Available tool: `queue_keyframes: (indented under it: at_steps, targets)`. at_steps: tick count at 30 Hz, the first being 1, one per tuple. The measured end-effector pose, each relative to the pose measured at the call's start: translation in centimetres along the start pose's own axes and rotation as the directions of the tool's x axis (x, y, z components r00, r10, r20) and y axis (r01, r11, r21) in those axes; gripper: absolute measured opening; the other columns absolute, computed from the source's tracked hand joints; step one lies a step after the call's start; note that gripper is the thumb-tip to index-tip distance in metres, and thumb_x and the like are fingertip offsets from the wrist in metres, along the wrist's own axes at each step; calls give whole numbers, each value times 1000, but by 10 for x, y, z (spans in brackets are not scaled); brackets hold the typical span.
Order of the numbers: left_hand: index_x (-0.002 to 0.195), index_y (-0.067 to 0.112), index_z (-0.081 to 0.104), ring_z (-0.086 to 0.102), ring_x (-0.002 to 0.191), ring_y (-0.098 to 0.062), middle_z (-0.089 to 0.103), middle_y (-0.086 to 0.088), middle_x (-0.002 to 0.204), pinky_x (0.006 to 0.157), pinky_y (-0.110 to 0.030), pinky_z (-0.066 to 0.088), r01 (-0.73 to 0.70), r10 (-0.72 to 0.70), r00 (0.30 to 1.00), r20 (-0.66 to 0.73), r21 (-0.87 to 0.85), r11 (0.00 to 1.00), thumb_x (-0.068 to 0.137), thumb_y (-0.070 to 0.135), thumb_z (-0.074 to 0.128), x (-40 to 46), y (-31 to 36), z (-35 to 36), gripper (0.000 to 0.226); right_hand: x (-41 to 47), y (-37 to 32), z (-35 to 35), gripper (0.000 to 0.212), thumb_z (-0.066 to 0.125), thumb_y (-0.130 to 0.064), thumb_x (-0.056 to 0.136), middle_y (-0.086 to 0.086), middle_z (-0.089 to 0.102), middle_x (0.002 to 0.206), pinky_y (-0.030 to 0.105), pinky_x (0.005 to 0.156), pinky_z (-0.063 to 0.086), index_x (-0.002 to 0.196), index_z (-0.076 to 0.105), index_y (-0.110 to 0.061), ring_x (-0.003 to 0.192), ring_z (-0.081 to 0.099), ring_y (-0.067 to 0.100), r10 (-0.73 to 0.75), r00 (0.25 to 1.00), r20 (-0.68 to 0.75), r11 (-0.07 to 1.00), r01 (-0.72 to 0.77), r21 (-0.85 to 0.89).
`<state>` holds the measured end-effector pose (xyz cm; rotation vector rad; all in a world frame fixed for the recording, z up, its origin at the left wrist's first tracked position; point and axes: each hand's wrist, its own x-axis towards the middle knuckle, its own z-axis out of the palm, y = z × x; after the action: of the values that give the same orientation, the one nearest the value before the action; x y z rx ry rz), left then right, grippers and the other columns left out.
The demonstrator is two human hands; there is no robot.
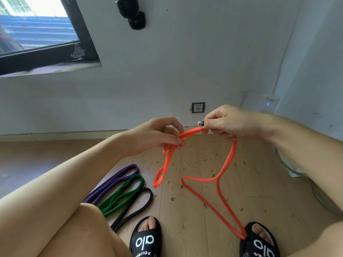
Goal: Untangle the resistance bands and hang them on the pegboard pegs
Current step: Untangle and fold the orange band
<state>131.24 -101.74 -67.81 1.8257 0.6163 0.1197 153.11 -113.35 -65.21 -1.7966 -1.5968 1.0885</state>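
Head view: we pinch the long orange rubber band (225, 164) in both hands, left hand (157, 135) on the knot, right hand (227, 121) just beside, loops hanging down to our feet

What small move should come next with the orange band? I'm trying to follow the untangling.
Probably draw the hands apart to open the twist. The left hand pinches a bunched crossing of the orange band, the right hand grips it close beside, and its long loop hangs to the right sandal.
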Motion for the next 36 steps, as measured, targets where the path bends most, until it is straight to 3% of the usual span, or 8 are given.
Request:
queue_keyframes:
  at_steps: [7, 12, 15, 18, 23, 29, 32, 36]
  targets:
    - [90, 10, 60, 68, 84, -28, 72, -26, 98, 84, -40, 56, -12, 12, 1000, 4, 61, 998, 96, 6, 67, 2, 1, 4, 10, 3, 2, 3, 39, 54, -36, 103, -8, 35, 54, 23, 45, 29, 88, 66, -2, 47, 30, 12, 10, 1000, 11, 1000, -10, -11]
    - [95, 6, 66, 72, 87, -20, 74, -12, 93, 82, -26, 56, 0, 1, 1000, -11, 45, 999, 95, 7, 68, 1, 1, 4, 3, 4, 5, 1, 39, 52, -40, 104, -5, 40, 57, 23, 44, 32, 84, 64, -8, 44, 36, 12, 21, 1000, 8, 1000, -22, 18]
    - [88, 9, 65, 66, 75, -11, 68, -1, 79, 73, -20, 53, -9, 12, 999, -52, 60, 998, 93, 3, 69, 1, 2, 2, 9, 3, 4, 1, 39, 52, -40, 104, -5, 43, 56, 24, 45, 33, 83, 64, -9, 44, 38, 12, 22, 1000, 3, 999, -22, 30]
    - [84, 11, 60, 62, 68, -13, 65, -1, 73, 68, -24, 52, -13, 23, 997, -80, 119, 993, 91, -2, 70, 3, 3, 4, 18, 2, 0, 1, 39, 57, -44, 100, -2, 46, 59, 25, 46, 33, 82, 66, -10, 45, 38, 13, -5, 1000, -1, 1000, 5, -8]
    - [103, 9, 63, 68, 73, -21, 70, -11, 86, 72, -34, 57, -23, 37, 995, -96, 146, 989, 89, 2, 74, 2, 5, 3, 19, 4, -4, 4, 26, 68, -41, 94, -3, 36, 56, 23, 42, 28, 92, 75, -16, 46, 31, 13, -66, 998, 5, 995, 66, -71]
    - [98, 13, 70, 59, 64, -23, 65, -9, 72, 67, -45, 50, -61, 83, 992, -97, 211, 976, 93, 11, 72, -1, 4, 2, 5, 4, 5, 6, 32, 62, -34, 100, 1, 54, 59, 29, 52, 49, 80, 65, -9, 52, 54, 18, -71, 997, 30, 997, 71, 11]
    - [98, 10, 70, 57, 65, -29, 64, -23, 77, 65, -47, 52, -97, 116, 989, -89, 190, 977, 96, 9, 69, -1, 3, 2, 3, 5, 5, 7, 35, 59, -33, 101, 5, 59, 62, 30, 55, 53, 72, 60, -14, 55, 61, 20, -78, 996, 33, 997, 77, 24]
    - [100, 6, 71, 55, 69, -28, 61, -26, 79, 65, -43, 49, -118, 137, 986, -96, 174, 978, 96, 5, 67, -1, 4, 0, 6, 5, 6, 6, 37, 55, -33, 103, 6, 61, 62, 28, 54, 53, 76, 59, -8, 54, 63, 18, -68, 996, 49, 997, 66, 37]
